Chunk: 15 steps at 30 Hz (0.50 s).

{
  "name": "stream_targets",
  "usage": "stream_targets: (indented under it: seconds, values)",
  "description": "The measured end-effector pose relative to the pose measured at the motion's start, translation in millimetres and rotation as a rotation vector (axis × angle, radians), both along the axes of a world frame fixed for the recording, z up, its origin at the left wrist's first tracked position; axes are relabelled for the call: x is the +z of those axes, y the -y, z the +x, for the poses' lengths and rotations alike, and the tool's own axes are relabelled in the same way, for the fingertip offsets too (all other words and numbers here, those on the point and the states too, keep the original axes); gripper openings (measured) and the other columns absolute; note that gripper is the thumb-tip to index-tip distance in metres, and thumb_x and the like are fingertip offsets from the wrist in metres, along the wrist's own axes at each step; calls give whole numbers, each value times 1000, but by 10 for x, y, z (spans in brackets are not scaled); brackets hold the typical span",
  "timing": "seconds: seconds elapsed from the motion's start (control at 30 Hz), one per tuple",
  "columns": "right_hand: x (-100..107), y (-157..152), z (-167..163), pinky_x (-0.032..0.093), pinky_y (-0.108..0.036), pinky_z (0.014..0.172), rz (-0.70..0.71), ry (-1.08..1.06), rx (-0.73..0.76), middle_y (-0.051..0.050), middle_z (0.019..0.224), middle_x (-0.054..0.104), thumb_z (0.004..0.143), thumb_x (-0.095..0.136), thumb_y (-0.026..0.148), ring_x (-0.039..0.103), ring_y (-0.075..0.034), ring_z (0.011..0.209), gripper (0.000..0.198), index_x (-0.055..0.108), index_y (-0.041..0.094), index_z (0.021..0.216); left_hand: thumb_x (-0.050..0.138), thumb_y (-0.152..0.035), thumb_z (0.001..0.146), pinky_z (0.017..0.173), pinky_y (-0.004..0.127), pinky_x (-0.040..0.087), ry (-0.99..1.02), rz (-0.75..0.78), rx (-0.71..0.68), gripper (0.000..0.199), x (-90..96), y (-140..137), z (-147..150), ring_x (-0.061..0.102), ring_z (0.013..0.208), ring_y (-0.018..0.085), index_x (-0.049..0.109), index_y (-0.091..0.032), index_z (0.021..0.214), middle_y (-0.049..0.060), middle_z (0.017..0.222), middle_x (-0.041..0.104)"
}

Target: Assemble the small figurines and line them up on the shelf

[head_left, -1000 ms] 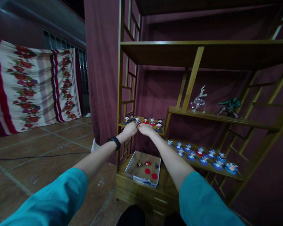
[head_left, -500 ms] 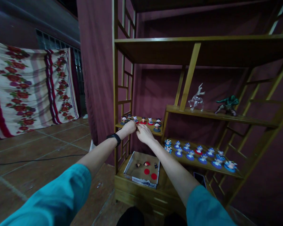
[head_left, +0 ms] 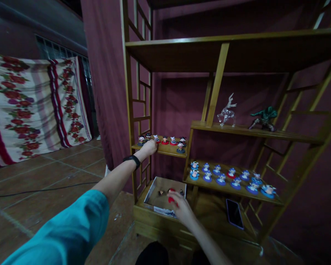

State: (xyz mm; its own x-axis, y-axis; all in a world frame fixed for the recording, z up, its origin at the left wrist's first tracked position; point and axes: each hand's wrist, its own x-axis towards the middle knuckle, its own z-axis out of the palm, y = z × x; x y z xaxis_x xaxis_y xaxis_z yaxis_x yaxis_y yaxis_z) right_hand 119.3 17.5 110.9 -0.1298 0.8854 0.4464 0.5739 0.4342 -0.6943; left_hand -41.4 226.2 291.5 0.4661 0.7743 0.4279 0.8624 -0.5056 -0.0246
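Note:
My left hand (head_left: 149,148), with a black band on its wrist, is at the front edge of the small left shelf (head_left: 169,149). Its fingers look curled closed, and anything within them is hidden. Just behind it stands a white-headed figurine on a red base (head_left: 156,138), among several dark-haired figurines such as the one at the shelf's right front (head_left: 180,147). Over the shallow cardboard box (head_left: 152,193) reaches my right hand (head_left: 182,209), slightly blurred, fingers apart. Red pieces (head_left: 171,199) lie by its fingertips, and a small dark-haired piece (head_left: 161,192) rests farther left in the box.
Blue-and-white figurines (head_left: 221,179) stand in rows on the lower right shelf. Above them are a clear deer figure (head_left: 226,112) and a green-cloaked figure (head_left: 265,117). A phone (head_left: 234,213) lies on the bottom board. Wooden lattice (head_left: 141,101) bounds the left side.
My right hand has left the small shelf and come down over the cardboard box. My left hand has stayed at the shelf. The view has shifted slightly, and the phone shows fully.

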Motion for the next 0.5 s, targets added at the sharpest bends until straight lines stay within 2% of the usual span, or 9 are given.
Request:
stream_targets:
  seconds: [0.17,0.27,0.37,0.5]
  values:
    - [-839,376,285,42,-34,92,-215,-4,-119,-1,106,62,70,40,11,56,-19,103,41,61,34,98,40,-13,76,80,29,42,-90,3,5,24,12,-30,12,57,87,21,62,-9,84,16,88,61]
    - [-1162,609,402,44,-33,89,-292,14,-161,-2,102,64,71,37,14,59,-19,99,41,62,34,97,39,-11,76,80,31,42,-178,9,-32,25,18,-43,6,57,88,24,63,-7,79,18,90,60]
    - [-1294,766,439,44,-32,89,-316,60,-219,-1,104,64,72,36,15,59,-19,99,40,62,35,95,38,-11,76,80,30,42,-145,13,-17,25,27,-51,11,57,87,23,62,-7,81,18,89,60]
    - [-1262,844,401,46,-31,85,-360,131,-267,1,98,67,72,38,17,62,-20,94,40,62,41,92,41,-9,74,81,27,42,-55,-22,2,23,40,-32,24,57,87,20,61,-8,84,16,89,61]
